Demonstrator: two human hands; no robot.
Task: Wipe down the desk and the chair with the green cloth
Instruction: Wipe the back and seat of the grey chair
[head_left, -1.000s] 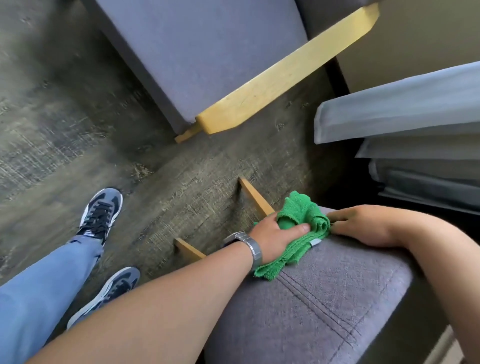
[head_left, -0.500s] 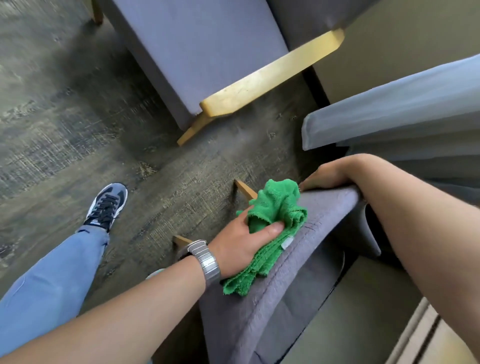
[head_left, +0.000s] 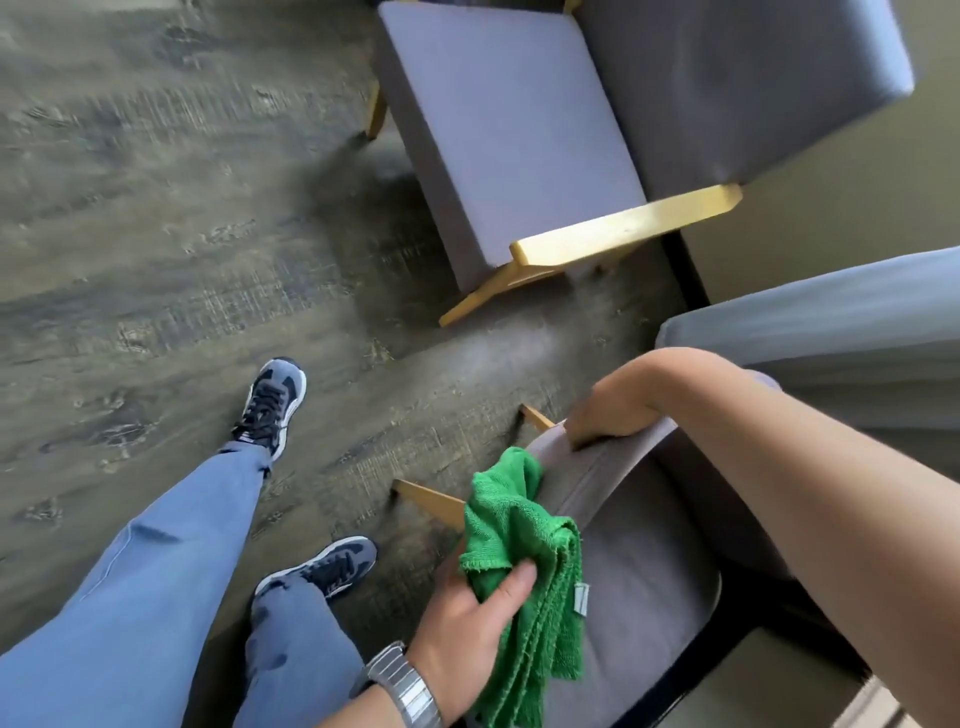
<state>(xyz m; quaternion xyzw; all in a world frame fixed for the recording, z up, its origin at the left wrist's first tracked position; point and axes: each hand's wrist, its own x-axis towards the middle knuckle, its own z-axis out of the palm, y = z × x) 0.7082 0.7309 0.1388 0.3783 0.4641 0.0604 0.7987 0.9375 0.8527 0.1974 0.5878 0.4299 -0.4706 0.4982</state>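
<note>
A person holds a green cloth against a tipped grey chair.

The left hand (head_left: 467, 618) is closed around the green cloth (head_left: 524, 566), thumb on top, pressing it on the edge of the grey chair (head_left: 644, 561). Just past the cloth, the right hand (head_left: 608, 410) grips the chair's top edge with its fingers curled over. A silver watch (head_left: 402, 686) sits on the left wrist. Far beyond both hands stands another grey chair (head_left: 519, 130) with yellow wooden legs. Two blue shoes (head_left: 272, 402) stand on the floor, left of the hands.

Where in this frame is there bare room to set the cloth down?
Free: the far chair's seat, and floor left of it. Crowded: the near chair, with the right hand on its edge and the left hand holding the green cloth.
</note>
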